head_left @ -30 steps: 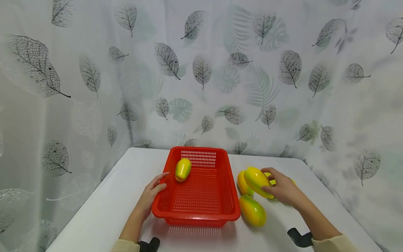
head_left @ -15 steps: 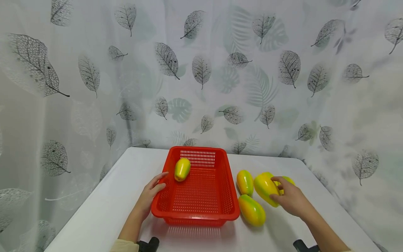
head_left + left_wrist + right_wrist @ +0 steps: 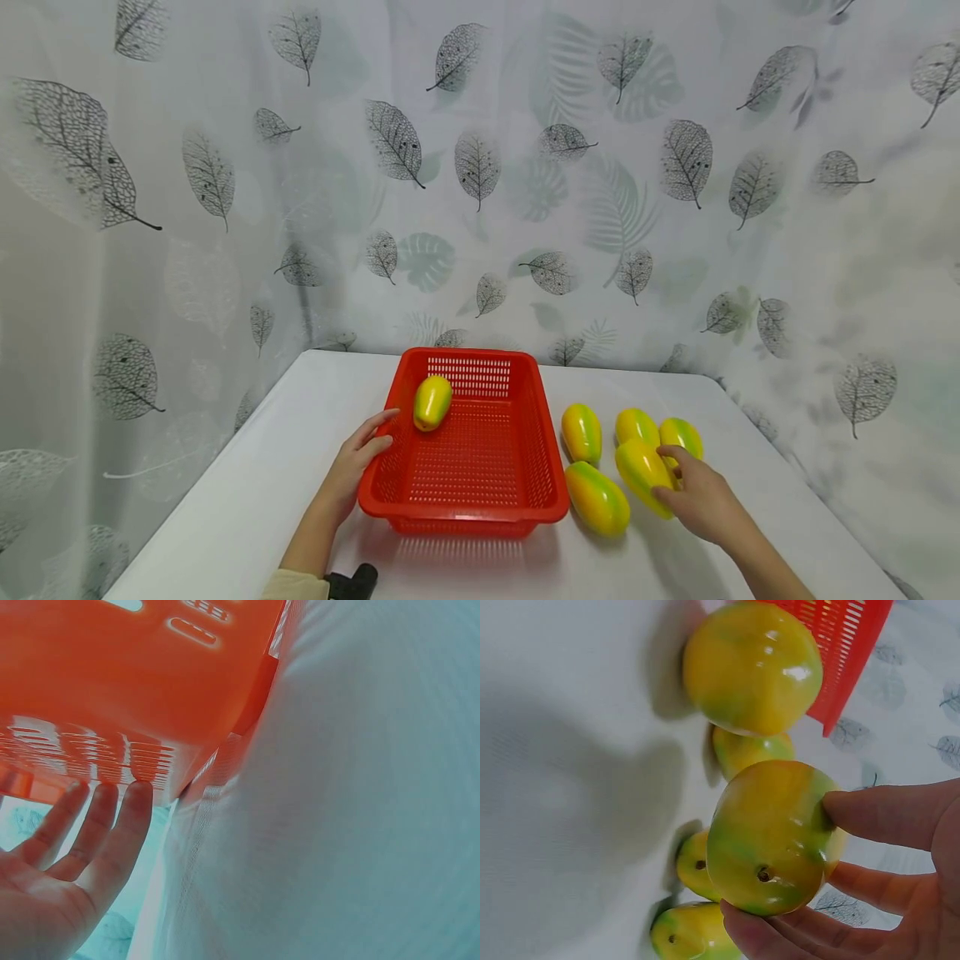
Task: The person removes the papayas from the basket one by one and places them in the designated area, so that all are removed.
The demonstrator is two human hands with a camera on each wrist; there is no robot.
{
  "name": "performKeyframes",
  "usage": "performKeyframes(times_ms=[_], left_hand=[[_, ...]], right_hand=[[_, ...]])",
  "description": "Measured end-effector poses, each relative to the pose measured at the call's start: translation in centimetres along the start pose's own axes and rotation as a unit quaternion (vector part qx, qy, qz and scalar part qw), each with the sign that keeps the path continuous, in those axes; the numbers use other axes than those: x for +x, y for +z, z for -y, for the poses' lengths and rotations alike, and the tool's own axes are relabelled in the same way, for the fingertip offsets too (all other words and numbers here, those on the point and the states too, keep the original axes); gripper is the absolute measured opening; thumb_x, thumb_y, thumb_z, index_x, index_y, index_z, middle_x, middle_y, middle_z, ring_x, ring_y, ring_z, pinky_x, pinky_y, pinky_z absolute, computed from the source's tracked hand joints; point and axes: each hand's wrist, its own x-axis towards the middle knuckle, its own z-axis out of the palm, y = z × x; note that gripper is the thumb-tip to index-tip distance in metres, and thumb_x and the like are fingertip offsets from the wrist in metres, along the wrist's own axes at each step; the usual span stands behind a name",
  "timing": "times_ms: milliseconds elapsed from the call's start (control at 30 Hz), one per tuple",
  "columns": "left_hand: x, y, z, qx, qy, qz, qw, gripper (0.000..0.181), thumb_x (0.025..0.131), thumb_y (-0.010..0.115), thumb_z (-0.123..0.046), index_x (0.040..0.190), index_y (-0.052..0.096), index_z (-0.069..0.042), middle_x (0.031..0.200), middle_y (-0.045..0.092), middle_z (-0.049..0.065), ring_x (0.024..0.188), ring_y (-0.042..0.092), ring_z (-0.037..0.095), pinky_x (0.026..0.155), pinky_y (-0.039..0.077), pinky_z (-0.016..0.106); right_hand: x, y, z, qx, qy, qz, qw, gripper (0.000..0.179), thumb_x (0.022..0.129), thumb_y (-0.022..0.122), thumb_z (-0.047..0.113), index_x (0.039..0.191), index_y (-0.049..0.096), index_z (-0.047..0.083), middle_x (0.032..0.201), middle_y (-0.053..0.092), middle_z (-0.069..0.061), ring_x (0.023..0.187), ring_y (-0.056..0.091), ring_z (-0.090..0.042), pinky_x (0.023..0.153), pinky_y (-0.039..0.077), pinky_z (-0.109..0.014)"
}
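Note:
My right hand [image 3: 701, 497] holds a yellow-green papaya [image 3: 644, 477] between thumb and fingers, right of the basket. In the right wrist view, the held papaya [image 3: 769, 840] shows its brown end spot and appears raised off the table. My left hand [image 3: 351, 467] touches the left side of a red plastic basket [image 3: 465, 514]; in the left wrist view its fingers [image 3: 124, 840] lie fairly straight against the slotted wall. Inside the basket, toward the back left, lies one papaya [image 3: 432, 403].
Several papayas lie on the white table [image 3: 247, 500] right of the basket: a near papaya [image 3: 597, 498] beside its wall, a papaya [image 3: 582, 433] behind it, and two farther right, a papaya [image 3: 637, 426] and another papaya [image 3: 681, 437]. A leaf-patterned curtain [image 3: 480, 167] surrounds the table.
My right hand has moved right and nearer with the papaya, away from the basket and the papayas behind. The left hand and basket stay practically still.

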Motion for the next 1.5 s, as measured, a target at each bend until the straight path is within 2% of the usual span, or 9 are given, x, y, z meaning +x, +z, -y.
performKeyframes(times_ms=[133, 233, 333, 533, 767, 1167, 1500], left_hand=[[0.0, 0.0, 0.0, 0.002, 0.002, 0.000, 1.0000, 0.050, 0.104, 0.053, -0.025, 0.153, 0.047, -0.024, 0.158, 0.045, 0.018, 0.137, 0.052, 0.041, 0.100, 0.058, 0.048], [0.1, 0.0, 0.0, 0.002, 0.001, 0.001, 1.0000, 0.050, 0.104, 0.053, -0.025, 0.153, 0.047, -0.025, 0.159, 0.045, 0.017, 0.137, 0.052, 0.041, 0.100, 0.058, 0.048], [0.2, 0.0, -0.1, 0.002, 0.000, 0.004, 1.0000, 0.050, 0.104, 0.054, -0.026, 0.153, 0.047, -0.025, 0.159, 0.045, 0.016, 0.137, 0.051, 0.040, 0.100, 0.058, 0.047], [0.2, -0.2, -0.4, -0.001, -0.001, -0.001, 1.0000, 0.050, 0.104, 0.053, -0.026, 0.154, 0.047, -0.026, 0.159, 0.044, 0.016, 0.138, 0.051, 0.039, 0.099, 0.059, 0.046], [0.3, -0.2, -0.2, -0.002, -0.005, 0.003, 1.0000, 0.050, 0.105, 0.053, -0.025, 0.154, 0.046, -0.026, 0.159, 0.044, 0.017, 0.137, 0.052, 0.041, 0.099, 0.059, 0.047], [0.1, -0.2, 0.1, -0.001, -0.007, 0.001, 1.0000, 0.049, 0.105, 0.053, -0.025, 0.154, 0.046, -0.025, 0.159, 0.044, 0.017, 0.137, 0.052, 0.041, 0.099, 0.058, 0.048], [0.2, -0.1, 0.1, -0.002, -0.002, 0.005, 1.0000, 0.049, 0.105, 0.053, -0.025, 0.154, 0.047, -0.025, 0.159, 0.044, 0.017, 0.138, 0.051, 0.041, 0.100, 0.058, 0.048]], right_hand=[[0.0, 1.1, -0.8, -0.013, 0.018, 0.003, 0.9997, 0.067, 0.091, 0.073, 0.022, 0.143, 0.045, -0.010, 0.127, 0.060, -0.036, 0.111, 0.062, -0.047, 0.088, 0.057, -0.058], [-0.1, 2.0, -1.3, -0.025, 0.038, 0.009, 0.9989, 0.068, 0.090, 0.073, 0.023, 0.141, 0.044, -0.013, 0.125, 0.061, -0.036, 0.107, 0.063, -0.043, 0.088, 0.056, -0.059], [-0.2, 2.4, -1.7, -0.034, 0.042, 0.005, 0.9985, 0.069, 0.089, 0.072, 0.024, 0.139, 0.043, -0.015, 0.121, 0.061, -0.036, 0.101, 0.062, -0.038, 0.086, 0.056, -0.057], [0.1, 2.3, -1.4, -0.035, 0.036, -0.005, 0.9987, 0.070, 0.089, 0.070, 0.025, 0.139, 0.041, -0.015, 0.122, 0.060, -0.036, 0.104, 0.062, -0.042, 0.088, 0.054, -0.059], [0.0, 2.3, -1.6, -0.029, 0.045, 0.003, 0.9986, 0.072, 0.089, 0.070, 0.026, 0.139, 0.040, -0.016, 0.116, 0.063, -0.033, 0.095, 0.060, -0.034, 0.082, 0.055, -0.053], [0.2, 2.7, -1.8, -0.025, 0.061, 0.014, 0.9977, 0.077, 0.088, 0.074, 0.031, 0.138, 0.040, -0.016, 0.112, 0.064, -0.029, 0.089, 0.058, -0.030, 0.078, 0.056, -0.048], [-0.3, 2.4, -1.6, -0.061, 0.063, 0.005, 0.9962, 0.084, 0.089, 0.072, 0.039, 0.142, 0.038, -0.015, 0.116, 0.060, -0.035, 0.098, 0.064, -0.039, 0.077, 0.056, -0.058]])
